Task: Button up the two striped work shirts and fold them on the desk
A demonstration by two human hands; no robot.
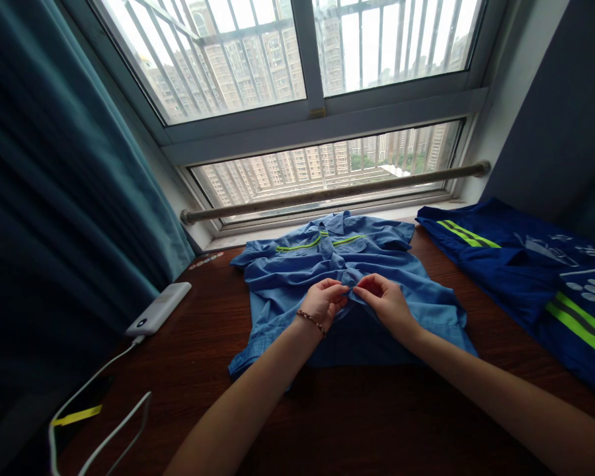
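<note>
A light blue short-sleeved shirt [287, 284] with yellow-green piping on its chest lies front up on the dark wooden table, its collar toward the window. My left hand [326, 301], with a braided bracelet at the wrist, pinches the front placket in the lower half of the shirt. Close beside it, my right hand [384, 301] also pinches the placket cloth. The fingertips of both hands almost meet there, and the cloth between them is lifted a little. Any button under the fingers is too small to make out.
Dark blue garments with reflective stripes [520, 264] lie at the right. A white power bank [159, 309] with a white cable [99, 370] sits at the left by the curtain [104, 165]. A metal rail [337, 193] crosses the window behind the table [203, 396].
</note>
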